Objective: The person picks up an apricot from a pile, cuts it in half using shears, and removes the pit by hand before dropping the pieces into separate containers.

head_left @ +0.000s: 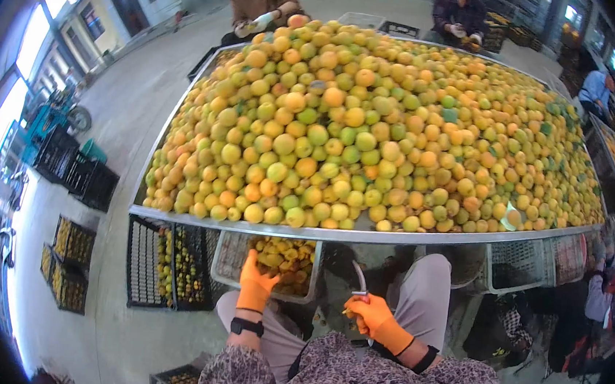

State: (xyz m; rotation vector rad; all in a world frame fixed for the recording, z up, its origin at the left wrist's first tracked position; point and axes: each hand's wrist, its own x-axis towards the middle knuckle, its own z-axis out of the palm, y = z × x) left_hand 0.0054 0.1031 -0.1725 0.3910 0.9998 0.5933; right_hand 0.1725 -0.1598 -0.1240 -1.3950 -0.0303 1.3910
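Note:
A large heap of yellow-orange and green fruit (327, 135) covers the metal-edged table (362, 235) before me. My left hand (256, 284), in an orange glove, is over the left side of a pale crate (228, 258) under the table edge; the crate holds dark yellow fruit pieces (288, 262). Whether its fingers hold anything is hidden. My right hand (373, 318), also gloved in orange, is closed round a tool with a curved metal blade (360, 275) that points up, between my knees. Something small and yellow shows at its fingertips.
Black crates with fruit (182, 269) stand left of the pale crate, and more (72, 244) on the floor farther left. An empty grey crate (517, 265) is at right. Two people (262, 1) work across the table; others are at the right.

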